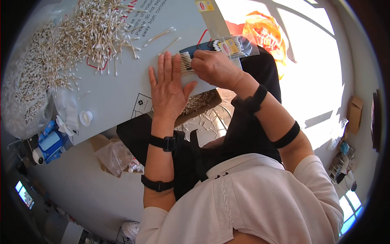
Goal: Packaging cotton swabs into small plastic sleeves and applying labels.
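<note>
My left hand lies flat on the pale printed work surface, fingers stretched out, its index finger beside a row of cotton swabs. At the right end of that row, my right hand is closed with curled fingertips; whatever they pinch is hidden. Behind the row runs a dark blue strip. Just beyond my right hand lies a clear packet of cotton swabs with a yellow label. A few loose cotton swabs rest farther back.
A large heap of cotton swabs covers the far left, beside a clear plastic bag. A small white ring-shaped piece stands near the left edge. Below my hands is a cardboard box holding swabs. An orange bag lies at the back right.
</note>
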### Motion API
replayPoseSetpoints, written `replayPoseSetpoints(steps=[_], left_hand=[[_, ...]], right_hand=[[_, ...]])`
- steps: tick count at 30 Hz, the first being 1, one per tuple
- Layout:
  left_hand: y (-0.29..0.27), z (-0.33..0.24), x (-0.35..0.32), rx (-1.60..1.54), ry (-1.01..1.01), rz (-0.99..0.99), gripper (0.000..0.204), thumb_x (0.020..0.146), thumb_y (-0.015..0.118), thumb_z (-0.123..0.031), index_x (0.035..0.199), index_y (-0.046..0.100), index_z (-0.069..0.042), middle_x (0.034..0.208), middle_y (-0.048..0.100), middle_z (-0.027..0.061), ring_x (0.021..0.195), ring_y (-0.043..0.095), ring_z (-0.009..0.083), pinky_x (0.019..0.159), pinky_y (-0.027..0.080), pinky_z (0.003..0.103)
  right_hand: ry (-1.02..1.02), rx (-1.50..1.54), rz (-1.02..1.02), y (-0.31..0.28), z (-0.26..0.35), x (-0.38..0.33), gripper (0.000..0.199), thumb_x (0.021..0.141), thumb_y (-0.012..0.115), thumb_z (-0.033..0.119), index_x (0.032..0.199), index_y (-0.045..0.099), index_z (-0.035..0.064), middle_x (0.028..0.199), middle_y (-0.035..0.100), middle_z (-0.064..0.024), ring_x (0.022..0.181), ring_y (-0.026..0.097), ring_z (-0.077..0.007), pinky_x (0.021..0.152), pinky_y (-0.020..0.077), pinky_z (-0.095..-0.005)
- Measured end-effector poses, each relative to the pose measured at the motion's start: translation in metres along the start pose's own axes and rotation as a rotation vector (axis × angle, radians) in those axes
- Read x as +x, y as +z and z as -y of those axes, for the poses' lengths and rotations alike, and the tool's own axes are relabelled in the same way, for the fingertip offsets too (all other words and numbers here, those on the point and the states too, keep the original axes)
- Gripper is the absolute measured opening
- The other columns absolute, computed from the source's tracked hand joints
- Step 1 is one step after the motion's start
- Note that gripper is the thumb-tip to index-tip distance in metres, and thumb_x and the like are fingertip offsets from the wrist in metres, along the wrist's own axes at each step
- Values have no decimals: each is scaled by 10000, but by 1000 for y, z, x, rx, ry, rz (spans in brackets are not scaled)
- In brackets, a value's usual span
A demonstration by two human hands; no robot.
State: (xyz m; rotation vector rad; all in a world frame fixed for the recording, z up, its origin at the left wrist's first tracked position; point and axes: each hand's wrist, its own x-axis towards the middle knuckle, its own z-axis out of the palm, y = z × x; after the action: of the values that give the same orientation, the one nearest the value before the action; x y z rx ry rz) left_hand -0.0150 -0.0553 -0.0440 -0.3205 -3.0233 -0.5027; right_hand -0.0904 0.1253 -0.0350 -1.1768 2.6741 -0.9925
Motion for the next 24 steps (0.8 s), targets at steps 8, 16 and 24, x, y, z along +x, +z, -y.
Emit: replayPoseSetpoints(steps=[8,16,24], left_hand=[[1,-1,0,-4,-2,-6,861,851,671,-455,1527,276,-95,1577,271,144,1471,232,315,1171,169,565],[0,0,0,4,7,-6,862,851,673,-452,1523,281,-82,1576,276,153,1472,233,319,1170,170,568],[-1,-4,2,9,-16,22,856,852,678,-443,1517,282,-77,1577,275,161,1475,229,321,1173,159,568]], right_hand=[[33,-30,148,-5,-2,9,136,793,650,71,783,525,20,802,584,-131,739,616,-367,631,485,-461],[385,288,-256,-4,2,-1,128,833,671,45,917,595,-14,783,652,-103,740,667,-234,676,519,-349],[570,805,-516,24,39,-30,333,904,548,-52,1237,530,-50,1143,630,-166,1115,622,-243,955,492,-329]])
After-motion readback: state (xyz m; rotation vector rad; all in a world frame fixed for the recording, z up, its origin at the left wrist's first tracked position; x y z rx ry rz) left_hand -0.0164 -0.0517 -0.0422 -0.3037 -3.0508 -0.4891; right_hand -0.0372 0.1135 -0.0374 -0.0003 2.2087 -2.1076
